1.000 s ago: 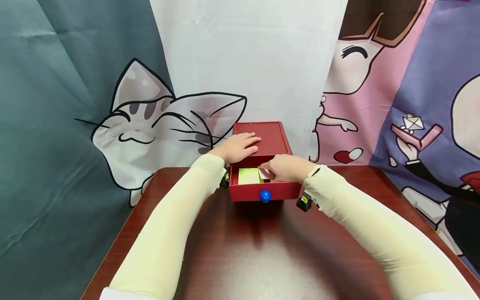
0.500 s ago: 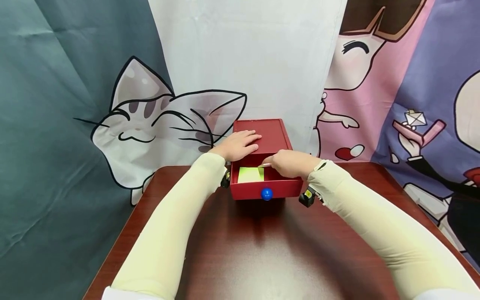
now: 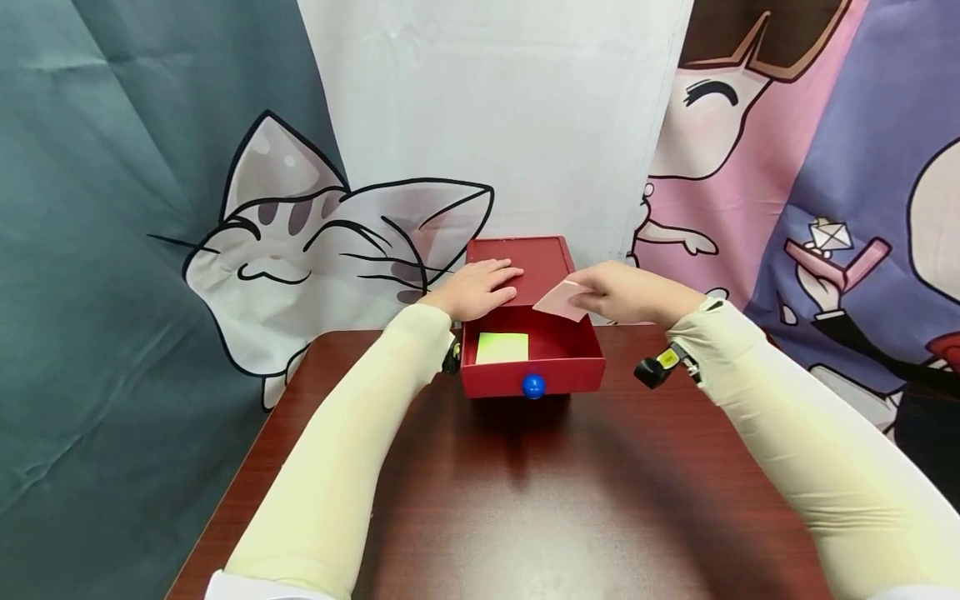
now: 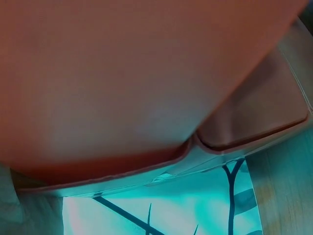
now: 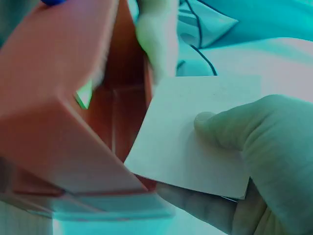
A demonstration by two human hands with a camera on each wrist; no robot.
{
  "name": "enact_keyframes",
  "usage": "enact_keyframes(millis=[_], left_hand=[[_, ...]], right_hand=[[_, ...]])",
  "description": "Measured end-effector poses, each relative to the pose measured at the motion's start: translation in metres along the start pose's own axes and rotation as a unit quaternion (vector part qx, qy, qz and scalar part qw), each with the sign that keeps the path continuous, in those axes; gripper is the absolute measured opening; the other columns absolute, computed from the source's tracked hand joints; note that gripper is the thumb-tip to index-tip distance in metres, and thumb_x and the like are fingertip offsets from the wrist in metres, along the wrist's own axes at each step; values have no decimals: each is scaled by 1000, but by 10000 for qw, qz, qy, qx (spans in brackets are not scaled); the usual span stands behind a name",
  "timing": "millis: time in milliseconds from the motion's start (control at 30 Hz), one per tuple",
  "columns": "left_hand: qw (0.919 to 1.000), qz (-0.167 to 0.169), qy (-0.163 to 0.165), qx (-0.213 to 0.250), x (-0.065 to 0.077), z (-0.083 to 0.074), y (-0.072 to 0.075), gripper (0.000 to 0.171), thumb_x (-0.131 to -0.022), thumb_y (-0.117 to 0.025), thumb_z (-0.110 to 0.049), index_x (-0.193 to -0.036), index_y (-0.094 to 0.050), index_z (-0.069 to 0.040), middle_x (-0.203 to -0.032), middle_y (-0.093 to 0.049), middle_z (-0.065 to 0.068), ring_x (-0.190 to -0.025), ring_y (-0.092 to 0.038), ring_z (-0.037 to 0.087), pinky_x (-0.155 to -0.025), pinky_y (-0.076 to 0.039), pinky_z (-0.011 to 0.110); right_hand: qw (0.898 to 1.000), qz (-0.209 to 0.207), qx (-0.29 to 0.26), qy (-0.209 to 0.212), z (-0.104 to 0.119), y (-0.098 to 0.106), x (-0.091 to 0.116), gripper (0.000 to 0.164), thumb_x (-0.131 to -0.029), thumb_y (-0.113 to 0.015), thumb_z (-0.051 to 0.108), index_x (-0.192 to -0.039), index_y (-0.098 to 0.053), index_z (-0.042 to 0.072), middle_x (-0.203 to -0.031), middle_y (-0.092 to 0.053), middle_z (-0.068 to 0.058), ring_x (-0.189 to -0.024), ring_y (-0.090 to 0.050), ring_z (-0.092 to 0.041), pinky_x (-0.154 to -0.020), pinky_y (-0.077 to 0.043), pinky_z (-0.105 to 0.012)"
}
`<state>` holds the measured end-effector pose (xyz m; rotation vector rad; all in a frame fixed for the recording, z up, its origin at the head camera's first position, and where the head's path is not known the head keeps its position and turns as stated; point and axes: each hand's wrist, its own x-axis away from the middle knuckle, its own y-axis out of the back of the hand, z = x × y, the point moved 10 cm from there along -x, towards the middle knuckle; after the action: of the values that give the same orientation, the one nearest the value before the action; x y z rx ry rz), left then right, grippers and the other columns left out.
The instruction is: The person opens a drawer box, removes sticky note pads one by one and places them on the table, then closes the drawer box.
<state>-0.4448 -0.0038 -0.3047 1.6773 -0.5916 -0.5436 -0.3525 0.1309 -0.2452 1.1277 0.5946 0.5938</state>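
Note:
A red box [image 3: 525, 258] with its drawer [image 3: 480, 379] pulled out stands at the back of the table. My left hand [image 3: 476, 292] rests flat on the box's top, fingers spread. Between thumb and fingers my right hand [image 3: 626, 292] pinches a pink sticky note pad [image 3: 561, 302], raised above the drawer's right side. The right wrist view shows the pad [image 5: 195, 132] from close up, with the thumb across its face. A yellow-green sticky note pad [image 3: 502, 347] lies in the drawer's left part. In the left wrist view the hand's fingers cannot be made out.
The drawer front bears a round blue knob [image 3: 533, 387]. Dark reddish wood makes up the tabletop [image 3: 517, 517]. Behind it hangs a cloth backdrop [image 3: 495, 100] with cartoon figures, close to the box's back.
My right hand has lifted the pink sticky note pad out of the drawer, moving up and to the right. The left hand stays on the box top.

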Motion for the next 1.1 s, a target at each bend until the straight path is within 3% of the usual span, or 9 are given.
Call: enact_keyframes(millis=[167, 333, 500, 700, 800, 933, 1100], left_hand=[[10000, 29, 5, -6, 0, 0, -2, 58, -106, -38, -47, -160, -34, -26, -166, -26, 3, -154, -19, 20, -125, -10, 40], [10000, 0, -35, 4, 0, -2, -2, 57, -106, -39, -46, -159, -35, -25, -166, -27, 3, -153, -20, 20, -125, -10, 40], [10000, -32, -11, 3, 0, -1, -1, 57, -106, -39, -46, -159, -35, -26, -166, -28, 3, -153, -20, 20, -125, -11, 40], [10000, -44, -89, -10, -3, -1, -1, 57, -106, -38, -47, -159, -35, -26, -166, -28, 2, -153, -20, 19, -125, -11, 40], [9999, -74, -123, -4, -4, -1, 0, 57, -106, -39, -46, -159, -35, -26, -166, -28, 2, -153, -20, 19, -125, -11, 39], [9998, -112, -153, -43, -5, 0, 2, 56, -106, -39, -45, -159, -36, -25, -166, -28, 3, -153, -20, 19, -125, -11, 40], [9999, -79, -112, -40, -1, 2, 2, 56, -106, -39, -45, -159, -36, -25, -166, -28, 3, -153, -20, 20, -125, -11, 40]], right_hand=[[9972, -649, -226, -309, -18, 20, 19, 14, -99, -64, 8, -107, -74, 13, -87, -71, 3, -77, -57, -13, -73, -46, -30], [9868, -1324, -499, -784, -41, 37, 43, 14, -98, -66, 9, -109, -74, 10, -87, -72, -1, -73, -52, -13, -66, -41, -26], [9831, -1487, -376, -997, -64, 37, 56, 10, -98, -65, 10, -103, -74, 11, -76, -65, 1, -69, -50, -9, -64, -39, -24], [9850, -1123, -222, -1293, -100, 8, 63, 27, -96, -59, 0, -118, -73, 8, -77, -65, -2, -67, -51, -13, -64, -41, -29], [9874, -739, -207, -1386, -116, -15, 63, 39, -95, -53, -5, -128, -69, 7, -93, -72, -9, -80, -61, -20, -74, -48, -37], [9892, -339, -169, -1415, -130, -46, 62, 48, -94, -47, -9, -136, -64, 6, -115, -71, -18, -102, -64, -32, -87, -49, -48], [9916, -436, 16, -1215, -145, -84, 63, 57, -84, -45, -16, -136, -62, 1, -121, -68, -24, -105, -65, -39, -89, -51, -54]])
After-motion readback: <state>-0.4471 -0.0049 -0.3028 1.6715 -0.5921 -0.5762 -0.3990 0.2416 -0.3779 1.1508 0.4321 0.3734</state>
